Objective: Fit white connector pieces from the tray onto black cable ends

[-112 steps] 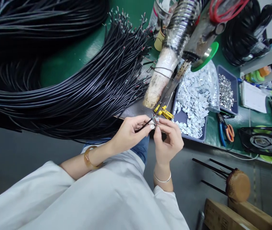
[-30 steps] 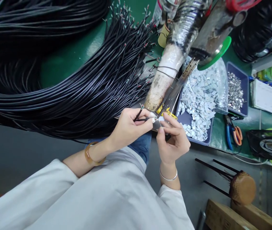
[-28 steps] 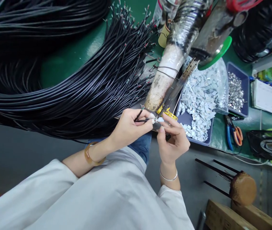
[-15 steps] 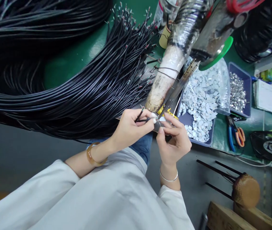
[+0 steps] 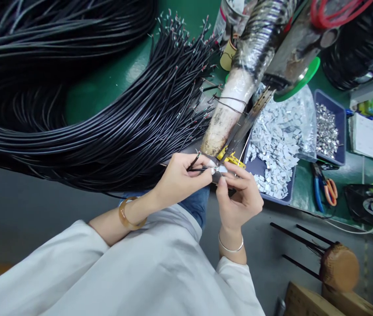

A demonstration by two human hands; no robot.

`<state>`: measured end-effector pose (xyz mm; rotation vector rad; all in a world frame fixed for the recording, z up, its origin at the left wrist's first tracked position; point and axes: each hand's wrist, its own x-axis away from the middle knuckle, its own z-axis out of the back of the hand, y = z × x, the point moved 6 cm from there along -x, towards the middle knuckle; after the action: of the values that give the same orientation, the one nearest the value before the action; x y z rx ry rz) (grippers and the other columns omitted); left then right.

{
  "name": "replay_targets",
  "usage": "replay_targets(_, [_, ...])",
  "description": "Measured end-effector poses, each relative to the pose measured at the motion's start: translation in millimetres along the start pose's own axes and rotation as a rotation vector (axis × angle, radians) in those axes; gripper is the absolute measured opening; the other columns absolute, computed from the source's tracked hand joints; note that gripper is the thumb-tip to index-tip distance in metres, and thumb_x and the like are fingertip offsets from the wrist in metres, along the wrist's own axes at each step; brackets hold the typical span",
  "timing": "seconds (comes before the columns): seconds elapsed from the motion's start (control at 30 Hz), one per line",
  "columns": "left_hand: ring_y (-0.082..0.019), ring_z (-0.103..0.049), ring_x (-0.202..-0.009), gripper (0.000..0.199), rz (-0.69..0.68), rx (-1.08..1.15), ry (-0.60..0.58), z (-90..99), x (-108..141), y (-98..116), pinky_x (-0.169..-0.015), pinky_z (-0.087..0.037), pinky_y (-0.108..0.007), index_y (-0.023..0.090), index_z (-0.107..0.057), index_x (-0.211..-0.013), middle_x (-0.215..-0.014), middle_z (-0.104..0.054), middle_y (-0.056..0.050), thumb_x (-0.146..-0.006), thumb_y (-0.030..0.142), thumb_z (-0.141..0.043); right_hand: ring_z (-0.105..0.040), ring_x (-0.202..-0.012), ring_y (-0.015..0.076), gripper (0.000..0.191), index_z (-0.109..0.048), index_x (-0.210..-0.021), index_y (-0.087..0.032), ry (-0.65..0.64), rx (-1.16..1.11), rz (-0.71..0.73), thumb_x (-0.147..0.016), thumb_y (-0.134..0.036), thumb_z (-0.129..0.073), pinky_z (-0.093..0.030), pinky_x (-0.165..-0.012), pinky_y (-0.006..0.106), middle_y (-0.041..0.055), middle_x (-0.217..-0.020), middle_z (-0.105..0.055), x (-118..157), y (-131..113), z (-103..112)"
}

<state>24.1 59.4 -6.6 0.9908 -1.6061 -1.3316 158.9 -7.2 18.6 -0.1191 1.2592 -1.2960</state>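
Observation:
Thumb and fingers of my left hand [image 5: 183, 177] pinch a black cable [image 5: 201, 169], its tip pointing right. A second short black end with bared coloured wires [image 5: 196, 157] sticks up over the same fingers. At the cable's tip is a small pale flat piece [image 5: 222, 169]. My right hand [image 5: 241, 191] is closed just to the right, thumb and fingertips close together at this piece; what they grip is too small to make out. Just above the hands, the metal rod of a clamped tool [image 5: 239, 136] slants down, with a yellow part [image 5: 234, 159] beside it.
Bundled black cables [image 5: 123, 114] cover the green bench [image 5: 107, 87] at left. A foil-wrapped duct [image 5: 229, 101] hangs above the hands. To the right are a tray [image 5: 290, 193] of pale small plates, a bin [image 5: 341, 153] of metal parts, pliers [image 5: 324, 188] and a stool [image 5: 339, 265].
Both hands stay close together, a touch lower relative to the tool's rod. The pale piece at the cable's tip shows more plainly now. The view has shifted slightly.

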Motion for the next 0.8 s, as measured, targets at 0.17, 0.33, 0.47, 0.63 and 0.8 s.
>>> replay_targets(0.17, [-0.008, -0.045, -0.056, 0.010, 0.028, -0.007, -0.020, -1.3, 1, -4, -0.052, -0.036, -0.019, 0.013, -0.072, -0.076, -0.065, -0.060, 0.001, -0.080, 0.020, -0.065, -0.077, -0.096, 0.0190, 0.015, -0.065, -0.097, -0.022, 0.003, 0.082, 0.062, -0.087, -0.012, -0.069, -0.067, -0.078, 0.033, 0.0053, -0.110, -0.078, 3, -1, 5])
replay_targets(0.33, [-0.006, -0.036, -0.054, 0.010, -0.019, -0.032, -0.080, -2.6, 4, 0, -0.048, -0.029, -0.018, 0.011, -0.069, -0.075, -0.060, -0.049, 0.004, -0.081, 0.017, -0.064, -0.078, -0.094, 0.0167, 0.023, -0.066, -0.098, -0.022, -0.034, 0.300, 0.257, -0.082, -0.006, -0.074, -0.065, -0.085, 0.029, 0.0048, -0.106, -0.079, 0, -15, 5])
replay_targets(0.47, [-0.006, -0.035, -0.053, 0.016, -0.173, -0.178, -0.029, 4.4, 7, 5, -0.048, -0.029, -0.019, 0.011, -0.068, -0.071, -0.056, -0.045, 0.005, -0.086, 0.016, -0.063, -0.077, -0.092, 0.0148, 0.025, -0.067, -0.099, -0.022, -0.039, 0.308, 0.268, -0.082, -0.005, -0.073, -0.064, -0.084, 0.026, 0.0044, -0.103, -0.079, 1, -19, 3])
replay_targets(0.63, [-0.007, -0.051, -0.057, 0.013, -0.477, -0.302, 0.026, 9.4, 15, 19, -0.055, -0.040, -0.019, 0.012, -0.076, -0.091, -0.072, -0.068, -0.002, -0.090, 0.013, -0.063, -0.074, -0.086, 0.0124, 0.016, -0.070, -0.092, -0.023, -0.052, 0.057, -0.050, -0.084, -0.009, -0.071, -0.065, -0.072, 0.024, 0.0016, -0.094, -0.076, -3, -6, 3])
replay_targets(0.8, [-0.009, -0.062, -0.065, 0.012, -0.374, -0.156, -0.046, 9.5, 12, 21, -0.058, -0.048, -0.017, 0.011, -0.077, -0.085, -0.075, -0.073, -0.004, -0.087, 0.011, -0.065, -0.073, -0.079, 0.0122, 0.005, -0.069, -0.085, -0.021, -0.147, -0.178, -0.282, -0.088, -0.017, -0.069, -0.065, -0.068, 0.026, 0.0020, -0.090, -0.073, -5, 3, -1])
